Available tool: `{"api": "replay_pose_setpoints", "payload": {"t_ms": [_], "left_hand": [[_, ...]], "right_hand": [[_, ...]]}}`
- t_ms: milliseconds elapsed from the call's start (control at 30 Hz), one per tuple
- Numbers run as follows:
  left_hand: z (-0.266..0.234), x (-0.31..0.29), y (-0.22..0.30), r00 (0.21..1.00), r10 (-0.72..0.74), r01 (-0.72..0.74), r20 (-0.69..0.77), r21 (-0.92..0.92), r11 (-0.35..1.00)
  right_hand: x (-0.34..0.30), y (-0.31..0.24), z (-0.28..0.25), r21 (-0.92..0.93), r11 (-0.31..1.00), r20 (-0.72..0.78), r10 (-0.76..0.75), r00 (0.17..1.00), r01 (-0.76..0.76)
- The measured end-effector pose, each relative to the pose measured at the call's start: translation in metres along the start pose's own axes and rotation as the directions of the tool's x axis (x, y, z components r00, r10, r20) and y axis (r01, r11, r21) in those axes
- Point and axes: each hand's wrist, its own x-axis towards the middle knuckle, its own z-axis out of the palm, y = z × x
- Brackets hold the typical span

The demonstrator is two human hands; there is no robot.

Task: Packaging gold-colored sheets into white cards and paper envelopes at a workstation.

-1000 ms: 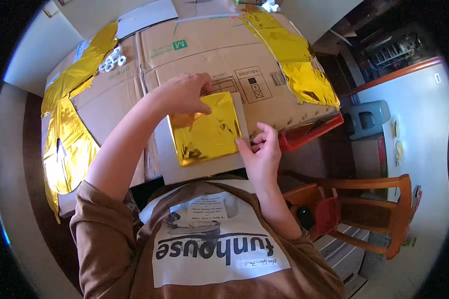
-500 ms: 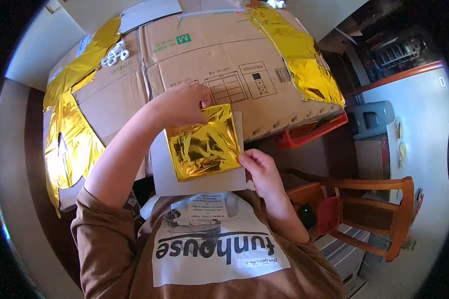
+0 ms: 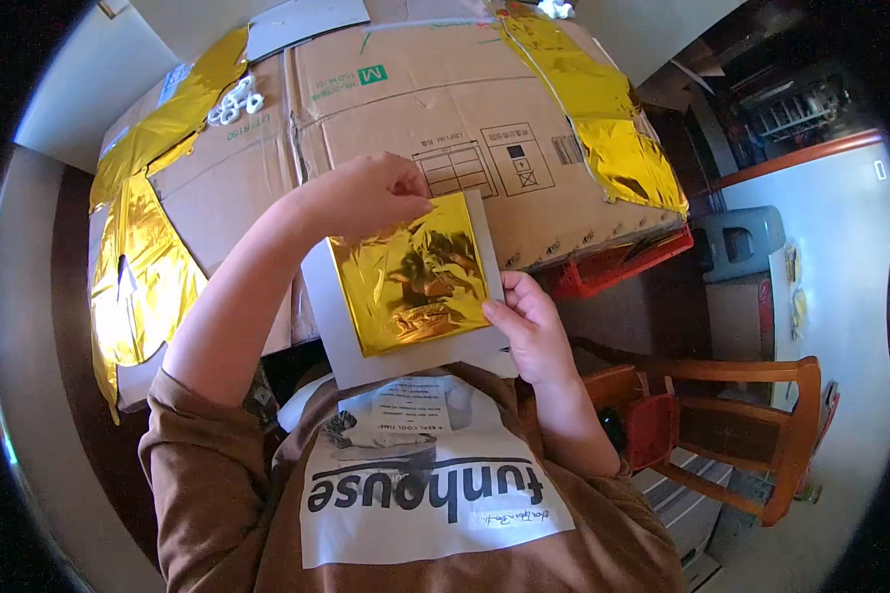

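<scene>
A square of shiny gold foil (image 3: 420, 277) lies on a larger pale grey board (image 3: 366, 370), just above my lap at the table's near edge. My left hand (image 3: 378, 198) reaches over the far edge of the foil with its fingers curled and closed; the fingertips meet the foil there, though the hand partly hides them. At the board's right side, my right hand (image 3: 532, 326) holds board and foil together, thumb on top of the foil and fingers at the edge. The foil's surface is wrinkled.
Flattened brown cardboard (image 3: 396, 119) covers the table. Gold foil strips lie along its left (image 3: 148, 267) and right (image 3: 623, 158) sides. White ring-shaped pieces (image 3: 235, 103) sit at the far left. A red crate (image 3: 618, 265) and a wooden chair (image 3: 761, 372) stand at the right.
The board and foil have shifted slightly right and turned a little. My left hand has moved slightly right along the foil's far edge; my right hand has moved right with the board.
</scene>
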Motion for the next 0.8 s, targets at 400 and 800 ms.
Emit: {"api": "replay_pose_setpoints", "payload": {"t_ms": [400, 800], "left_hand": [[0.001, 0.002, -0.013, 0.996, -0.076, 0.082, 0.043, -0.158, 0.984], [-0.007, -0.009, -0.007, 0.989, -0.131, 0.141, 0.068, -0.173, 0.975]], "right_hand": [[0.001, 0.003, 0.004, 0.000, 1.000, -0.045, -0.005, 0.999, 0.005], [0.000, 0.004, 0.011, 0.000, 0.998, -0.140, -0.061, 0.988, 0.062]]}}
